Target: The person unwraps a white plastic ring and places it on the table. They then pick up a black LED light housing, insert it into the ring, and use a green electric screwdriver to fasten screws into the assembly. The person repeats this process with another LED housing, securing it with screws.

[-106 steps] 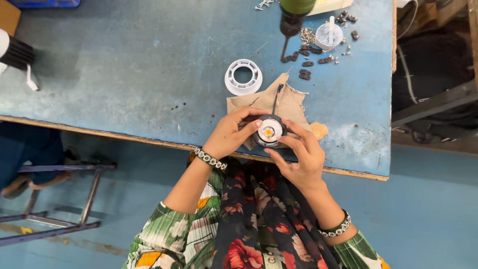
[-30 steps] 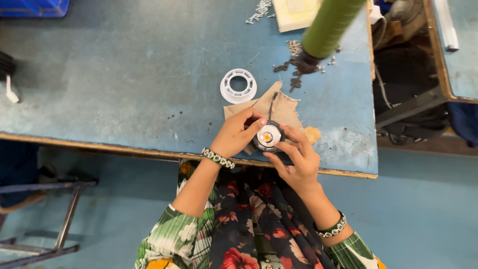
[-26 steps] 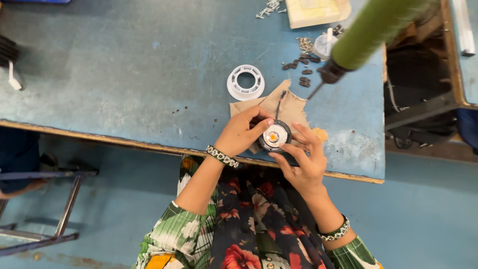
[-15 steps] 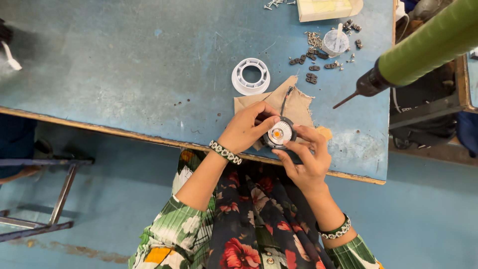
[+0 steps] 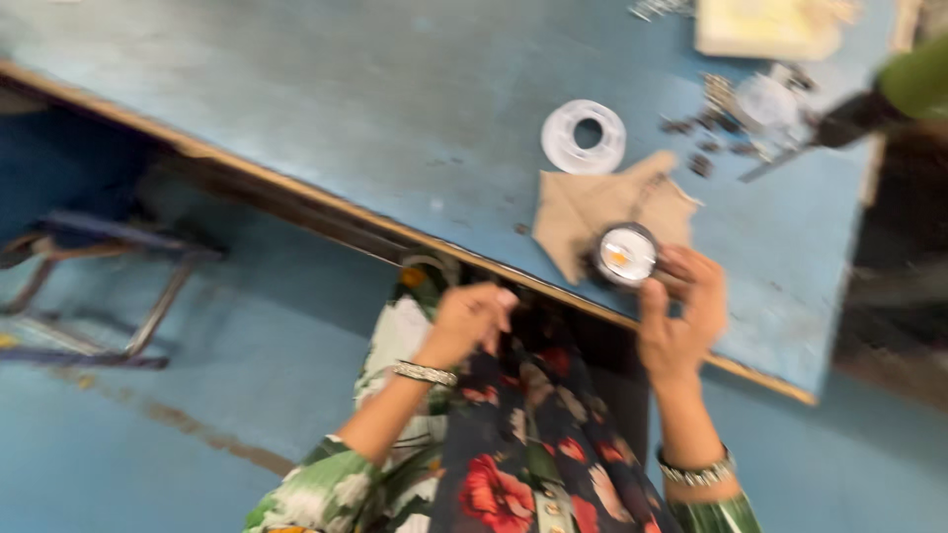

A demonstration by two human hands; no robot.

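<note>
Grip: our right hand point(image 5: 681, 316) pinches the small round black part with a white-and-orange centre point(image 5: 626, 255), fingers closed around its rim, at the near edge of the worn blue desk point(image 5: 346, 109).
Support: we judge it best kept over the tan cloth scrap point(image 5: 578, 209).
Free hand: our left hand point(image 5: 472, 318) hangs below the desk edge, fingers loosely curled, holding nothing.
Nearby: white plastic ring point(image 5: 584, 136) beyond the cloth.

The workbench point(image 5: 326, 109) has a worn, scuffed blue top with a bare wooden front edge; it runs diagonally across the blurred view. The floor point(image 5: 118, 444) below is painted blue, with a brownish streak across it; a metal-framed stool point(image 5: 109, 286) stands on it at the left, under the bench edge.
</note>
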